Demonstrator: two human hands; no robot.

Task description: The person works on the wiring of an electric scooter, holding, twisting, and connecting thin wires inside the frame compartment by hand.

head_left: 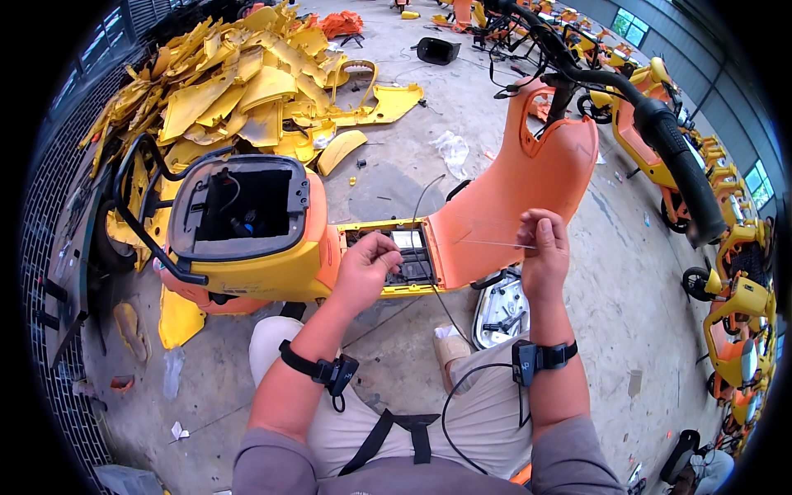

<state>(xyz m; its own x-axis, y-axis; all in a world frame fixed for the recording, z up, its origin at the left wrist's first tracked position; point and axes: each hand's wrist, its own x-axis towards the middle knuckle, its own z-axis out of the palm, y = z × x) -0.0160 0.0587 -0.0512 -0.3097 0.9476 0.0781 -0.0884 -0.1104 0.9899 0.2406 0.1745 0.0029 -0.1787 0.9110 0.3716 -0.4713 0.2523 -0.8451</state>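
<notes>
Right hand [544, 247] pinches a thin, pale strand [495, 243] beyond the right edge of the yellow-rimmed open compartment [412, 289]. Left hand [373, 257]: fingertips together, contents unclear. Strand best kept straight.

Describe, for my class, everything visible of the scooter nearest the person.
The scooter stands upright on the grey floor, side-on, black handlebar right, black tubular rail left. Its scuffed orange and yellow body looks like plastic. No seat shows; a dark, black-rimmed opening is exposed. The uncovered footboard bay reveals black parts. The left hand hangs over the bay; contact is unclear.
</notes>
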